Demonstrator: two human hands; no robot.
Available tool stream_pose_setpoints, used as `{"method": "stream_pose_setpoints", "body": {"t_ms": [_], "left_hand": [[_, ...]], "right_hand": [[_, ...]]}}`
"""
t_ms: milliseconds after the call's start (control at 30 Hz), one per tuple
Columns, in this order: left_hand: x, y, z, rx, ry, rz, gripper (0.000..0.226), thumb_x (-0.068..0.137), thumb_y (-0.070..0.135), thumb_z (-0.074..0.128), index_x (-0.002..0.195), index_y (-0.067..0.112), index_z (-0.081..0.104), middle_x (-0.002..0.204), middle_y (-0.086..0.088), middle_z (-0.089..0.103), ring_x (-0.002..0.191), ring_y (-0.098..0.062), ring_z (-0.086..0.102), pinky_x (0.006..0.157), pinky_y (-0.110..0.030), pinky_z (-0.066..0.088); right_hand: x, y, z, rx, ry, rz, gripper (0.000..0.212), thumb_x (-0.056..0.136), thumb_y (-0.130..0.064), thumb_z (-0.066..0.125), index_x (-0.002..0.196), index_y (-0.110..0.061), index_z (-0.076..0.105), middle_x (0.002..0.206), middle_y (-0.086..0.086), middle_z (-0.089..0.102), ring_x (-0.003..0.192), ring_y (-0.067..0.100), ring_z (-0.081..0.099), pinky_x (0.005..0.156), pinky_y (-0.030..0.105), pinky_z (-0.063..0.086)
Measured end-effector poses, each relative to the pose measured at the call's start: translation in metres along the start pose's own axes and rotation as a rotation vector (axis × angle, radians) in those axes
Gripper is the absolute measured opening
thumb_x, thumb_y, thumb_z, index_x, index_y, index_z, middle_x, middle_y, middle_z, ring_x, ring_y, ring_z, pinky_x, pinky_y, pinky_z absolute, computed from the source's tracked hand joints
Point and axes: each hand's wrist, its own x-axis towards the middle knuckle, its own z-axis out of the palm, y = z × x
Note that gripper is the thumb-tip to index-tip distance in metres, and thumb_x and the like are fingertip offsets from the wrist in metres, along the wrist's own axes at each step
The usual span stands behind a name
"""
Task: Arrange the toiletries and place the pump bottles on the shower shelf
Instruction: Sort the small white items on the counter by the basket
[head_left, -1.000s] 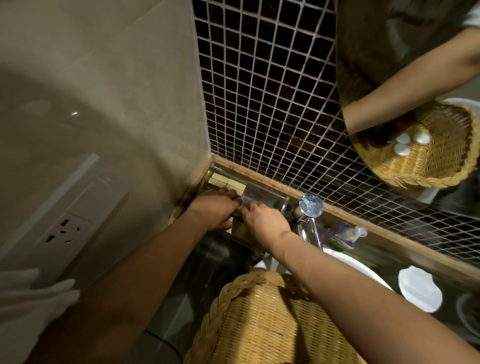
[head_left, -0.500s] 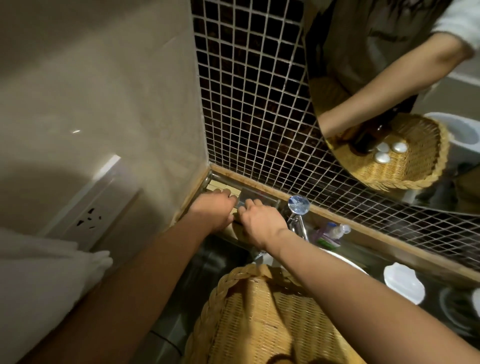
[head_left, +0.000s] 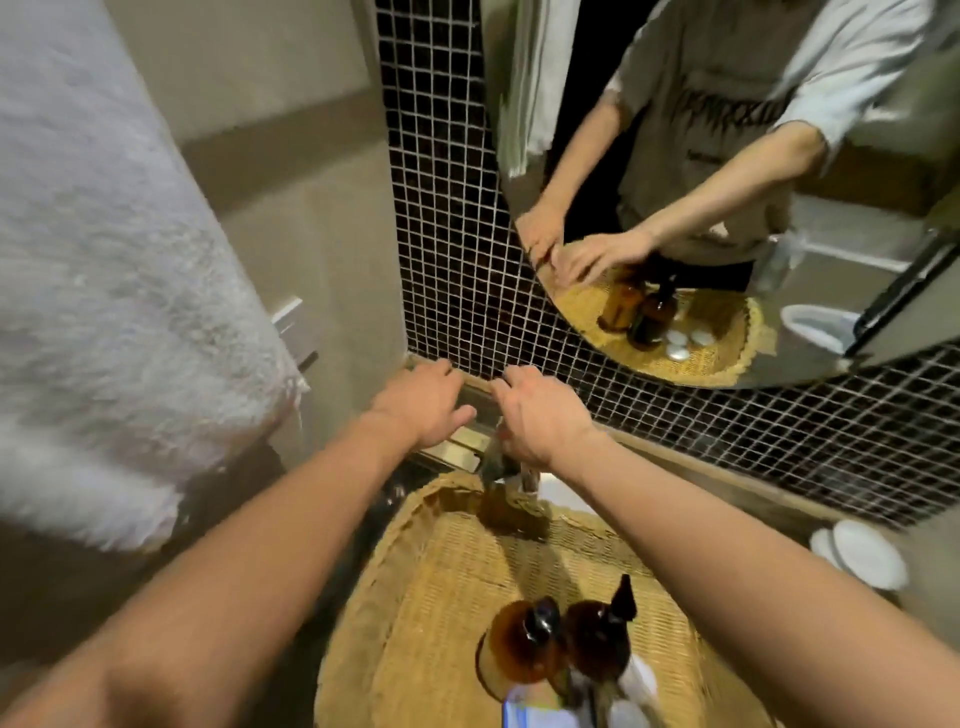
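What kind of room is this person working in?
Most likely a bathroom, perhaps a hotel's. A round mirror hangs on a dark mosaic-tiled wall, a white towel hangs at the left, and amber pump bottles stand in a wicker basket.

Both hands have drawn apart since a second ago: the left hand (head_left: 422, 406) now rests with its fingertips at the foot of the tiled wall, and the right hand (head_left: 537, 413) has its fingertips on the same ledge, a bare strip of the metal tray (head_left: 470, 435) showing between them where the fingers had met. The view has tipped back, so two amber pump bottles (head_left: 563, 642) in the wicker basket (head_left: 415, 613) now show well below the fingers.
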Motion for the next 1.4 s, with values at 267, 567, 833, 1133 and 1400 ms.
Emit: {"method": "stream_pose_setpoints", "body": {"t_ms": [267,567,833,1133,1400], "left_hand": [[-0.064,0.088,-0.025,-0.014,0.036,0.069,0.054,0.095,0.053,0.048,0.138,0.019,0.047,0.136,-0.007,0.051,0.121,-0.026,0.050,0.096,-0.048,0.048],[-0.087,0.177,-0.038,-0.037,0.067,0.222,0.049,0.096,0.052,0.047,0.133,0.020,0.048,0.127,-0.005,0.053,0.113,-0.025,0.053,0.092,-0.043,0.048],[-0.096,0.232,-0.035,-0.037,0.099,0.421,0.049,0.094,0.052,0.047,0.130,0.019,0.049,0.124,-0.006,0.055,0.109,-0.024,0.054,0.089,-0.041,0.048],[-0.137,0.270,0.018,0.127,0.095,0.644,0.046,0.093,0.049,0.047,0.124,0.016,0.053,0.120,-0.009,0.057,0.107,-0.028,0.055,0.087,-0.043,0.045],[-0.165,0.283,0.059,0.055,0.055,0.589,0.043,0.094,0.046,0.051,0.124,0.016,0.053,0.121,-0.007,0.055,0.111,-0.024,0.051,0.094,-0.041,0.045]], "right_hand": [[-0.111,0.017,-0.024,0.013,0.043,0.116,0.041,0.089,-0.039,0.064,0.121,-0.015,0.053,0.113,0.006,0.053,0.105,0.026,0.055,0.080,0.040,0.049],[-0.211,0.043,-0.034,-0.026,0.021,0.258,0.038,0.088,-0.032,0.064,0.120,-0.014,0.054,0.113,0.007,0.054,0.103,0.027,0.055,0.079,0.039,0.047],[-0.270,0.044,-0.034,-0.037,0.006,0.380,0.043,0.086,-0.035,0.068,0.121,-0.014,0.054,0.116,0.007,0.057,0.102,0.025,0.057,0.080,0.037,0.048],[-0.326,0.013,0.006,0.050,-0.137,0.469,0.043,0.087,-0.035,0.065,0.123,-0.016,0.053,0.121,0.009,0.054,0.102,0.030,0.059,0.083,0.043,0.052],[-0.337,0.023,0.042,0.119,-0.190,0.383,0.036,0.089,-0.033,0.065,0.121,-0.017,0.057,0.120,0.008,0.055,0.100,0.028,0.060,0.083,0.040,0.053]]}}
